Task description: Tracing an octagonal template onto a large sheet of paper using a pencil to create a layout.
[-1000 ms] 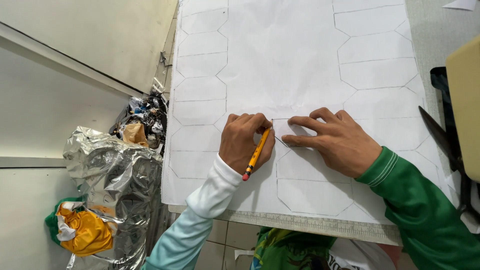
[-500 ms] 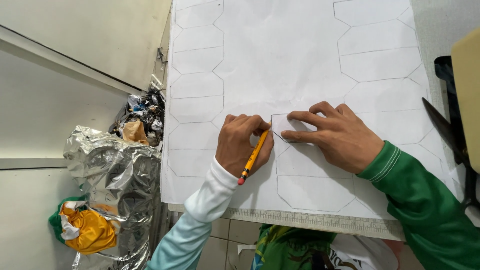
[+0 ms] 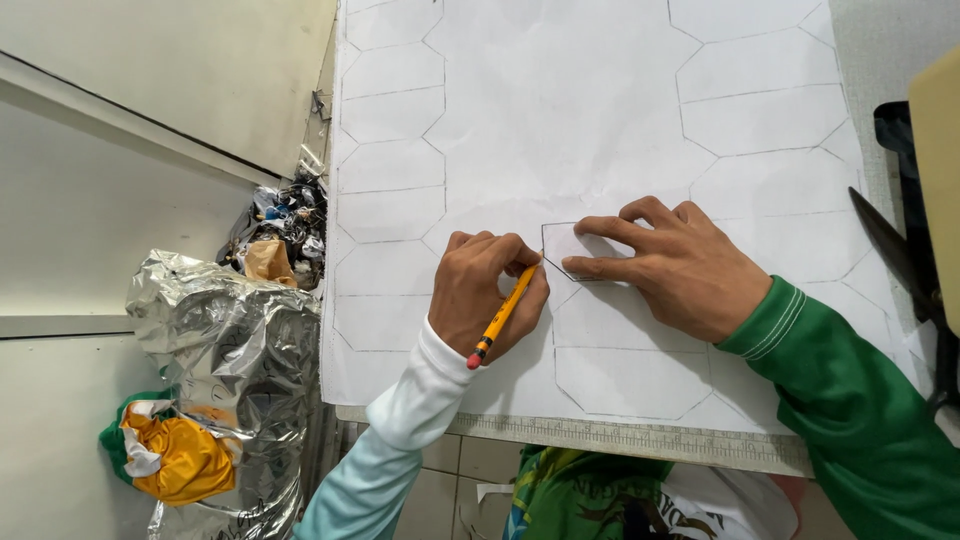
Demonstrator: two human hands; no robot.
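1. Left hand (image 3: 487,295) curled in a loose fist, thumb and fingers pinching a yellow pencil (image 3: 502,317); tip down on the white paper sheet (image 3: 560,110), red eraser end angled back toward the wrist.
2. Pencil tip touching the left edge of a small hexagonal template (image 3: 575,245), low on the sheet near the front edge of the table.
3. Right hand (image 3: 680,265) laid flat, fingers stretched out and a little apart, fingertips (image 3: 572,266) pressing the template onto the paper.
4. Sheet covered in outlined hexagons, spread over the table, with a long ruler (image 3: 640,437) along its near edge.
5. Dark scissors (image 3: 890,250) resting at the right edge of the sheet, well apart from both hands.
6. Crumpled silver foil (image 3: 225,350) on the floor at left, beside a yellow and green bundle (image 3: 165,450) and a heap of scraps (image 3: 280,225).
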